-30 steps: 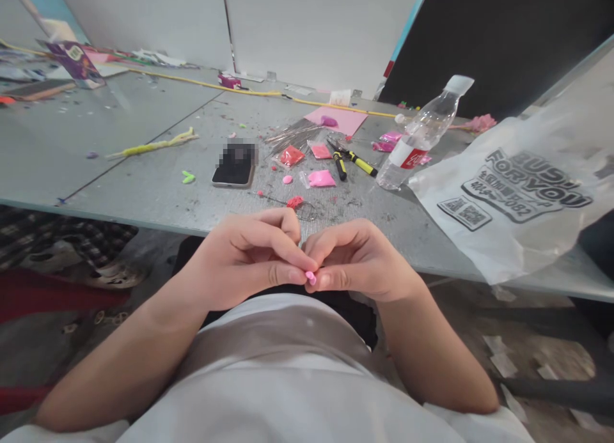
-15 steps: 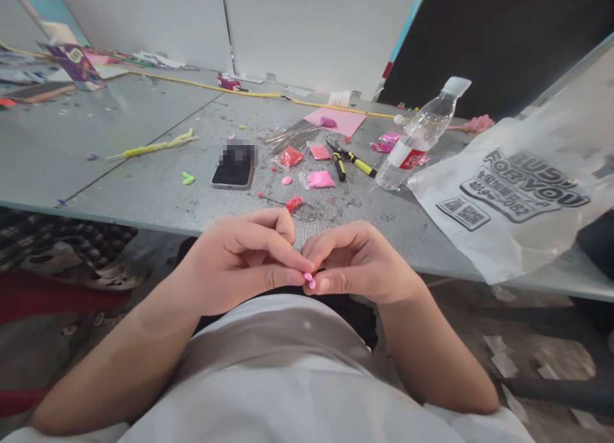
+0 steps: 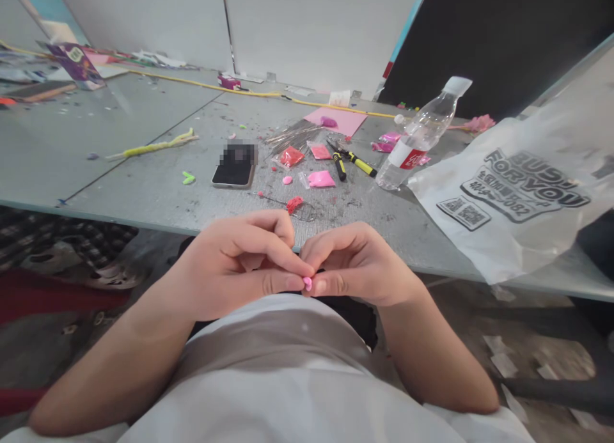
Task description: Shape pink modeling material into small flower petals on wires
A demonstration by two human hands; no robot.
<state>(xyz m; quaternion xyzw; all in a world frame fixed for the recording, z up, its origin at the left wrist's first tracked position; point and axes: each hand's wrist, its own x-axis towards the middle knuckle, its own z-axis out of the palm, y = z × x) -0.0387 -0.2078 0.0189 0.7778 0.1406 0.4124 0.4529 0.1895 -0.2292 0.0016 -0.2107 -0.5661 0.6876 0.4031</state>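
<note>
My left hand and my right hand meet fingertip to fingertip over my lap, just in front of the grey table. Both are closed in a pinch on a small pink piece held between thumbs and forefingers. Most of the piece is hidden by my fingers. On the table just beyond my hands lies a thin wire with a red piece.
A phone, small bags of pink and red pieces, black-and-yellow pliers, a tilted plastic bottle and a pink sheet lie ahead. A printed white plastic bag covers the right. A yellow-green stem lies left.
My hands have stayed almost still; the fingertips have pressed a little closer, so less of the pink piece shows.
</note>
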